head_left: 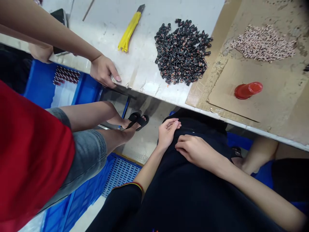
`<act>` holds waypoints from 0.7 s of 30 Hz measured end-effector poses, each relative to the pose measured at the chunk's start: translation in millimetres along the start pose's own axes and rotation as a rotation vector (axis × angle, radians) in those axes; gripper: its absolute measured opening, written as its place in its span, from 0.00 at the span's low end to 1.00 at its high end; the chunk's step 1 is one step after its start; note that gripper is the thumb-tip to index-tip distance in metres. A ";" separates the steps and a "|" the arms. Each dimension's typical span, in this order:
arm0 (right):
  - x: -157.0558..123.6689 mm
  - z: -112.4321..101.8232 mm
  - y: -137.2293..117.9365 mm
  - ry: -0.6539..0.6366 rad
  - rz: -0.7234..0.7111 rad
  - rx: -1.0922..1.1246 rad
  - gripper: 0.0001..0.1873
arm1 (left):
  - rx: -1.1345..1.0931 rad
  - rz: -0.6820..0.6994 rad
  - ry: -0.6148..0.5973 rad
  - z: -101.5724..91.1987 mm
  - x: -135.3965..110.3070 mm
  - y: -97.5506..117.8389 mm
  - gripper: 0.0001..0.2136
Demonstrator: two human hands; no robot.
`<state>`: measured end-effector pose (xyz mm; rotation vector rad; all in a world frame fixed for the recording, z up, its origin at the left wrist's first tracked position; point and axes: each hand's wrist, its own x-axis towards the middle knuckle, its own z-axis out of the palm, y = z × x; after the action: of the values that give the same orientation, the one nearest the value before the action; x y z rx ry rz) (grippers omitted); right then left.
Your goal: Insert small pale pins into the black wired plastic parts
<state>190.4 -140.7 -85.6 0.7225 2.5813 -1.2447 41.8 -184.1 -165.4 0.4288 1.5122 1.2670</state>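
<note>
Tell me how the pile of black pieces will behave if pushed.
The pile of black pieces would probably spread rather than move together, since they look loose and separate. Each looks small, so likely light.

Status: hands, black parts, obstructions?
Left hand half-open, right hand curled, both off table. Black parts heaped on it. Co-worker's hand on table edge, clear of heap.

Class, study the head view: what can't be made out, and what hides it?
In the head view:
Right hand: its back hides the palm, so whether it holds anything is unclear.
Dark flat object: its middle is hidden by a co-worker's forearm.
Pale pieces: too small to tell each one's shape.
Small dark thing: cut off by the right edge.
</note>
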 end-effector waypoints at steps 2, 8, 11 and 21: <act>3.3 -1.0 -4.2 -0.039 -0.023 -0.072 0.13 | -0.008 -0.007 0.015 0.0 -0.7 0.3 0.19; 16.8 -4.7 -8.8 -0.166 -0.171 -0.244 0.14 | -0.028 -0.026 0.025 -1.4 -1.7 1.7 0.14; 22.7 -6.1 -6.9 -0.193 -0.215 -0.300 0.13 | -0.024 -0.041 0.006 -2.7 0.9 -0.7 0.10; 15.0 4.3 4.6 -0.154 -0.327 -0.290 0.14 | -0.041 -0.090 0.049 -8.7 13.9 -14.8 0.13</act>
<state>179.5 -136.4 -97.0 0.1476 2.7379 -0.9237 34.2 -182.8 -186.0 0.3016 1.5272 1.2433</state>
